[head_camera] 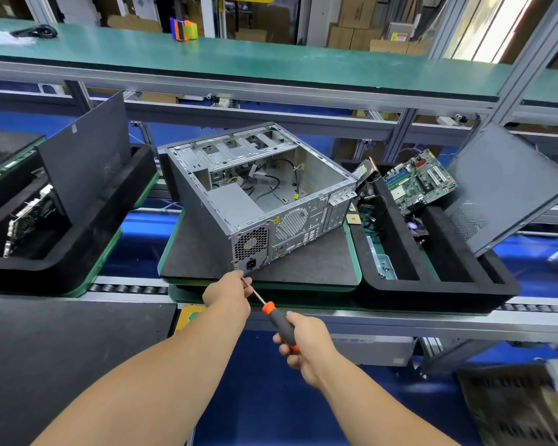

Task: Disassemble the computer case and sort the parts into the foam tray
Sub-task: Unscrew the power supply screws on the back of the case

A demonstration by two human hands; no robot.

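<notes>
Your right hand [303, 344] grips the screwdriver [273, 313]; left hand [231, 289] pinches its shaft, steadying the tip at the computer case [258, 194] rear corner by the pallet's near edge.

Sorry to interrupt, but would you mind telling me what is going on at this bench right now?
A person is taking apart an open computer case lying on a dark mat. The right hand grips an orange-and-grey screwdriver, while the left hand pinches its shaft near the tip, at the case's rear lower corner by the power supply. The motherboard and a side panel already sit in the foam tray to the right.
</notes>
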